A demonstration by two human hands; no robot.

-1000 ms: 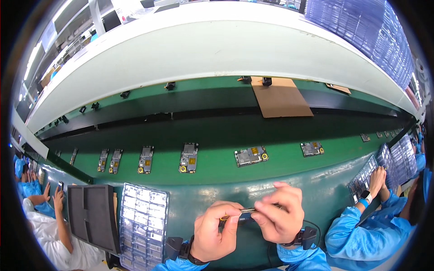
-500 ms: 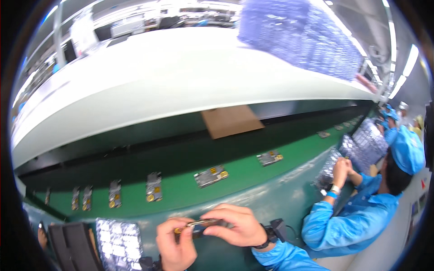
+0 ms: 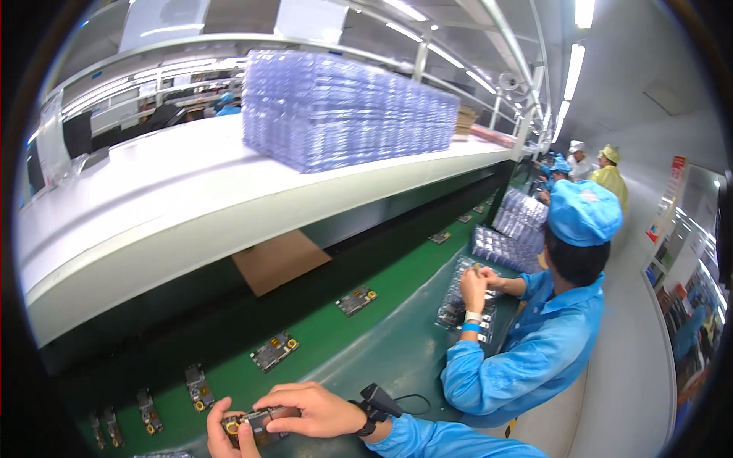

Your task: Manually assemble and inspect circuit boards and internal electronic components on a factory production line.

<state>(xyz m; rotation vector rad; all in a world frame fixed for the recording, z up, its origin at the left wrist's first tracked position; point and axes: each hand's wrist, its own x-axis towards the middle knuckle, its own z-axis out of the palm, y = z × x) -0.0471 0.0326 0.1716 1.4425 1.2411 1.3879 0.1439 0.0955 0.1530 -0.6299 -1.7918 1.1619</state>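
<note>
Between my two hands is a small circuit board [image 3: 262,424] with a gold ring part near its left end, held low over the near edge of the bench. My left hand [image 3: 227,437] pinches the ringed end between thumb and fingers, and the frame's lower edge cuts it off. From the other side my right hand [image 3: 317,410] grips the board, fingers along its far edge and thumb across it. A black strap with a small box [image 3: 376,401] sits on my right wrist. Just beyond my hands, similar boards lie on a green belt, the closest being one board [image 3: 199,387].
More boards [image 3: 274,351] run along the green belt [image 3: 317,333]. Above it is a white shelf [image 3: 175,206] carrying stacked clear trays [image 3: 351,114]. A brown cardboard sheet [image 3: 281,262] hangs below. To the right, a co-worker in blue [image 3: 527,328] works over a clear tray [image 3: 452,303].
My view has swung to the right, showing more of the co-worker and the aisle. The board in my hands has tipped from nearly edge-on to show its face. Both hands still hold it.
</note>
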